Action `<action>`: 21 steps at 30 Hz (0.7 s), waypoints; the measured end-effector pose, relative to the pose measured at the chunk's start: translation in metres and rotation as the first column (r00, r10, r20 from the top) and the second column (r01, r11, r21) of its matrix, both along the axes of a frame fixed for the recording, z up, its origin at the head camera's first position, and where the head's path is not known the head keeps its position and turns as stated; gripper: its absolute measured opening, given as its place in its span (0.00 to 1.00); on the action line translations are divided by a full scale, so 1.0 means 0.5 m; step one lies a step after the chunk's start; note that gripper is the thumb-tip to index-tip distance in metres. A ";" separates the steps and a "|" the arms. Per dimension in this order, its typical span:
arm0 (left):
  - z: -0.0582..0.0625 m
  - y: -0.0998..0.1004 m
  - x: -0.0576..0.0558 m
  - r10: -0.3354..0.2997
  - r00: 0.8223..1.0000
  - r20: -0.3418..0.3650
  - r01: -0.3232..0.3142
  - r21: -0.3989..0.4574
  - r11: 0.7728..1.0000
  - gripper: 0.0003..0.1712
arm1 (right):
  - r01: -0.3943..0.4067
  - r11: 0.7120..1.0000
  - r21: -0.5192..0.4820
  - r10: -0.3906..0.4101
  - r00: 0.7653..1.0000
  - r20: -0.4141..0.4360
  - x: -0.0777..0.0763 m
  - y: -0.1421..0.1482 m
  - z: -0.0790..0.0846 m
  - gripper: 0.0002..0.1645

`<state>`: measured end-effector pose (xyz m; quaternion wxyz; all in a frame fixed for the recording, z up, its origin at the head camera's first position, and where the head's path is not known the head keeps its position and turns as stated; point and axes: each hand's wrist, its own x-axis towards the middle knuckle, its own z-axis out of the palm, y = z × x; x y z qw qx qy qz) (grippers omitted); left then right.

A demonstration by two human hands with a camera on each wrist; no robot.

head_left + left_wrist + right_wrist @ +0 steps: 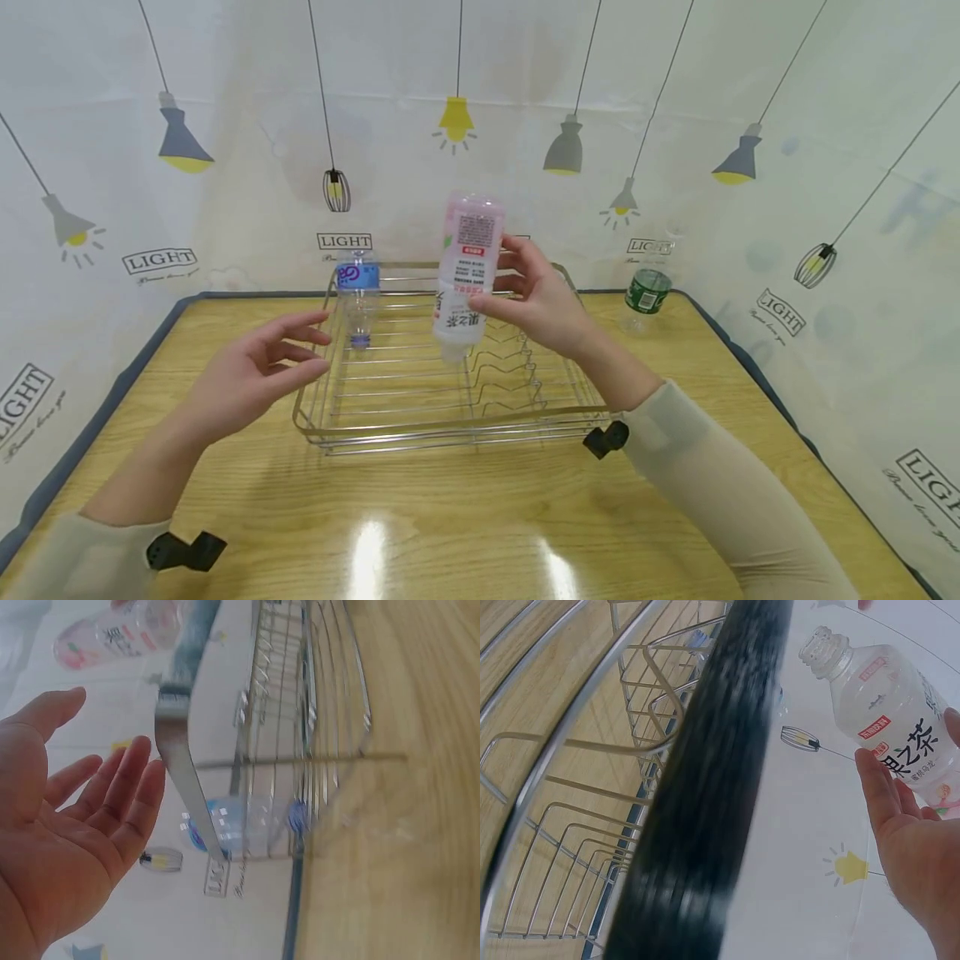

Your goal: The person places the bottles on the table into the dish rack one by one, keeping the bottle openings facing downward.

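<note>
My right hand (542,298) grips a clear plastic bottle (467,267) with a pink-and-white label, held neck down above the wire dish rack (405,429). In the right wrist view the mouth of that bottle (826,651) shows no cap, and my fingers and thumb lie around its label. Over the rack's left rim, my left hand (258,367) is held with fingers loosely bent and nothing in it. Inside the rack at the back left, another clear bottle (358,300) with a blue-and-purple label stands neck down.
On the wooden table (465,517), a clear bottle with a green label (648,293) stands to the right of the rack. Wavy wire dividers (510,367) run along the rack's right half. A lamp-printed sheet (510,50) hangs behind and beside the table.
</note>
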<state>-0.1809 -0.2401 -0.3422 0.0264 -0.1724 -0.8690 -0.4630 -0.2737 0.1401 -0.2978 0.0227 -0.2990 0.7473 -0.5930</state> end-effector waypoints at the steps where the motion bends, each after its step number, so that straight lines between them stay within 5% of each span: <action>1: -0.005 -0.012 0.002 0.013 1.000 -0.008 -0.014 -0.018 1.000 0.35 | 0.002 1.000 0.002 -0.002 1.000 0.001 -0.001 0.001 0.000 0.49; 5: -0.033 -0.052 0.008 0.029 0.999 -0.028 -0.031 -0.062 0.998 0.34 | 0.003 1.000 0.006 -0.003 1.000 0.002 -0.005 0.002 0.001 0.50; 9: -0.062 -0.071 0.009 0.032 0.999 0.025 -0.029 -0.086 0.996 0.34 | 0.022 1.000 0.003 -0.022 1.000 0.001 -0.010 -0.002 0.004 0.50; 14: -0.087 -0.071 0.007 0.018 0.994 0.104 -0.009 -0.087 0.996 0.37 | 0.038 0.999 -0.006 -0.038 0.999 0.008 -0.020 -0.009 0.010 0.49; 21: -0.100 -0.068 0.010 0.006 0.995 0.100 0.002 -0.076 0.997 0.37 | 0.046 0.999 -0.023 -0.045 0.998 0.041 -0.042 -0.025 0.029 0.50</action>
